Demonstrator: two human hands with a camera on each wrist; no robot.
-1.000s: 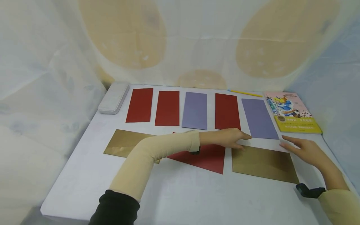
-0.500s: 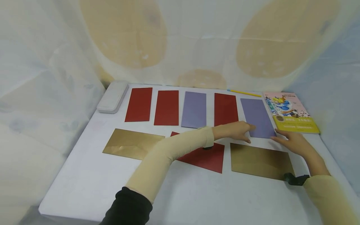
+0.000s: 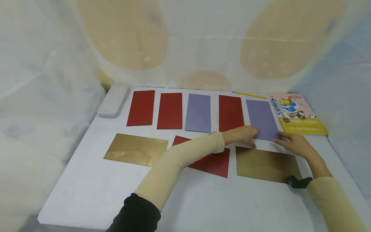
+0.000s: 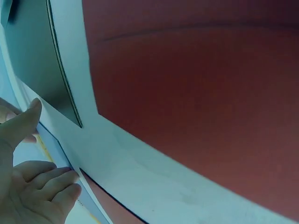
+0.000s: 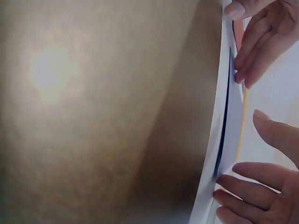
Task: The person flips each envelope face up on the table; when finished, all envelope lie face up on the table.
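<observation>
At the back row's right end, a flat purple paper rectangle (image 3: 261, 116) lies on the white table (image 3: 185, 209); card or envelope, I cannot tell. My left hand (image 3: 244, 135) touches its lower left edge with loosely extended fingers. On the opposite side, the fingers of my right hand (image 3: 298, 147) rest at its lower right corner. In the right wrist view, the purple paper (image 5: 231, 126) sits edge-on between both hands, my right fingers spread. A gold rectangle (image 3: 266, 164) lies nearer me, below both hands. My left forearm partly covers a slanted red rectangle (image 3: 214, 162).
Along the back lie red rectangles (image 3: 140, 108), another purple one (image 3: 198, 112) and a yellow pencil (image 3: 250, 94). A second gold rectangle (image 3: 134, 149) is at front left. A white case (image 3: 114, 100) stands far left, an illustrated book (image 3: 298, 113) far right. Curtains surround the table.
My left hand has moved away from me, from over the gold rectangle's edge to the purple paper's left side. My right hand has moved left to its right corner. The papers look unmoved.
</observation>
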